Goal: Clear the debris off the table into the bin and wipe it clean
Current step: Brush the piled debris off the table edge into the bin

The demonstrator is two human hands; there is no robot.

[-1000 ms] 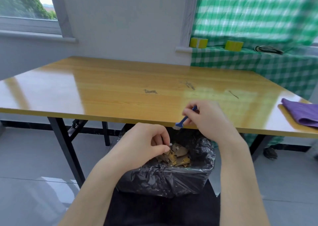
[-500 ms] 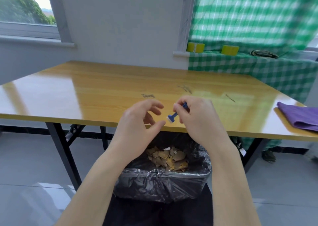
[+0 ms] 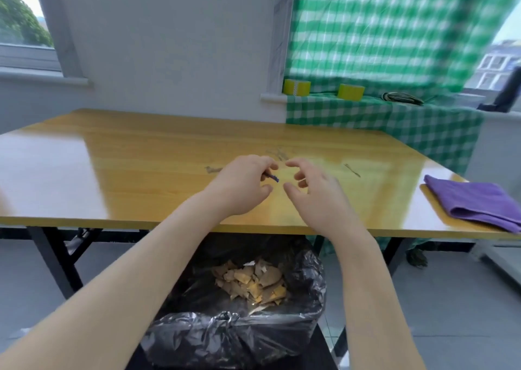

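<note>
While the left hand [image 3: 242, 189] pinches a small blue tool [image 3: 272, 177] and the right hand [image 3: 315, 197] hangs loosely spread, the purple cloth [image 3: 476, 203], likely soft and light, lies at the right edge of the table [image 3: 141, 172]; bunch its fold.

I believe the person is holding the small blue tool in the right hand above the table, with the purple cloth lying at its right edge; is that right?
Not quite: the head view shows the left hand holding the small blue tool; the right hand is open. The rest holds.
</note>
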